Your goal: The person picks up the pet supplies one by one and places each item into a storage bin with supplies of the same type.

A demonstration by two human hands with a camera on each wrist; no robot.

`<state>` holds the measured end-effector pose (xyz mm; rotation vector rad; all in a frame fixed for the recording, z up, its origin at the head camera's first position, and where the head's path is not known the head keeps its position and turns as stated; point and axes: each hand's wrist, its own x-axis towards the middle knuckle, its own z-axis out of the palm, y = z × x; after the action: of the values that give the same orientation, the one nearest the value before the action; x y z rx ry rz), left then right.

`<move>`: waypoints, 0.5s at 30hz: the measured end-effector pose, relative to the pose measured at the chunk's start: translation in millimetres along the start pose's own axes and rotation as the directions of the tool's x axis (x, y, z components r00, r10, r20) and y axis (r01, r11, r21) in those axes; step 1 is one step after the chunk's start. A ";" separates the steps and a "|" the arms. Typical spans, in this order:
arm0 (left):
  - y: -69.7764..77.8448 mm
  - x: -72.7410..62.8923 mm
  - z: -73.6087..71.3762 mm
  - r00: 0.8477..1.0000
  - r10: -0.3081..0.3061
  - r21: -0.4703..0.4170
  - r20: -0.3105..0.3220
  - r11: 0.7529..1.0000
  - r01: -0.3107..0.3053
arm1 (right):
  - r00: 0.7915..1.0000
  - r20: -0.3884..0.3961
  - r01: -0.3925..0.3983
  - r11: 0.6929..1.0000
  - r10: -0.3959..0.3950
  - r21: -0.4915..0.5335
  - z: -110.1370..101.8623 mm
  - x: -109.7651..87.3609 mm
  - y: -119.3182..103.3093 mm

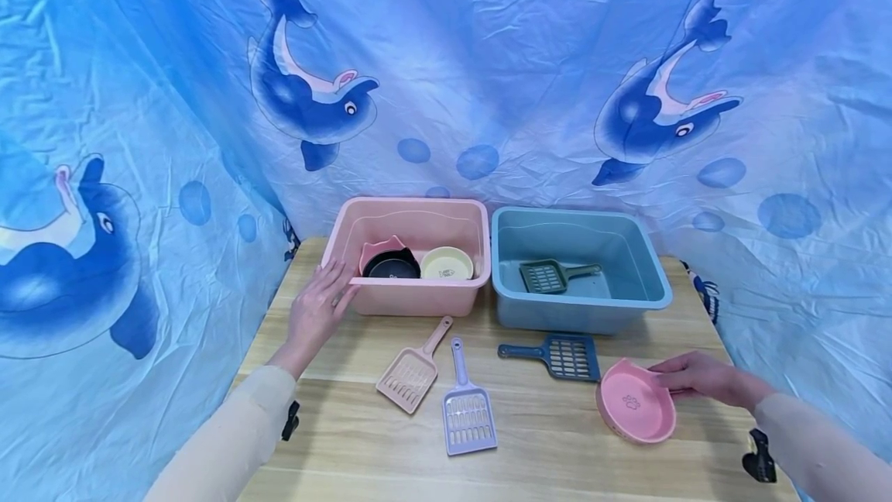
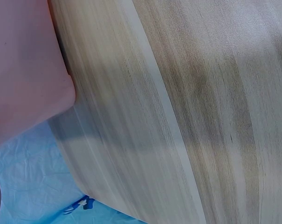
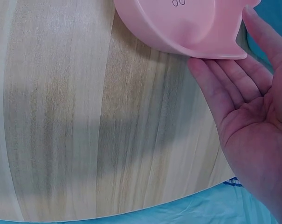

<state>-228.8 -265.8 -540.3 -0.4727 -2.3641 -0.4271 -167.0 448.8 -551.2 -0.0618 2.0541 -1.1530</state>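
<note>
At the right of the table, my right hand (image 1: 704, 379) holds a pink cat-eared pet bowl (image 1: 636, 401) by its eared edge. In the right wrist view the thumb reaches the rim between the ears and the fingers go under the bowl (image 3: 178, 28). A paw print marks its inside. My left hand (image 1: 317, 308) rests with extended fingers at the front left corner of a pink bin (image 1: 411, 299). Inside that bin are a black eared bowl (image 1: 393, 265), a pink eared bowl (image 1: 372, 248) partly hidden behind it, and a pale yellow bowl (image 1: 447, 263).
A blue-green bin (image 1: 585, 314) beside the pink one contains a dark green litter scoop (image 1: 547, 277). On the wooden table (image 1: 557, 463) lie a beige scoop (image 1: 411, 374), a lavender scoop (image 1: 468, 413) and a dark blue scoop (image 1: 567, 356). A dolphin-print curtain (image 1: 446, 60) surrounds the table.
</note>
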 end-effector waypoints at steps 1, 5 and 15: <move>-0.1 0.0 0.1 1.000 0.000 -0.002 0.000 1.000 0.000 | 1.000 0.005 -0.001 1.000 0.001 0.003 0.8 0.7 0.1; 0.5 1.0 0.2 1.000 -0.001 0.007 0.003 1.000 0.001 | 1.000 0.003 -0.006 1.000 0.006 0.003 3.4 3.3 0.2; 0.8 2.4 -0.8 1.000 0.011 0.006 -0.008 1.000 -0.011 | 0.999 -0.031 -0.021 1.000 0.021 -0.005 7.1 8.6 1.5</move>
<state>-229.7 -264.9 -538.0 -0.4801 -2.3529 -0.4161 -168.0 441.3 -559.6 -0.0253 2.0801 -1.1429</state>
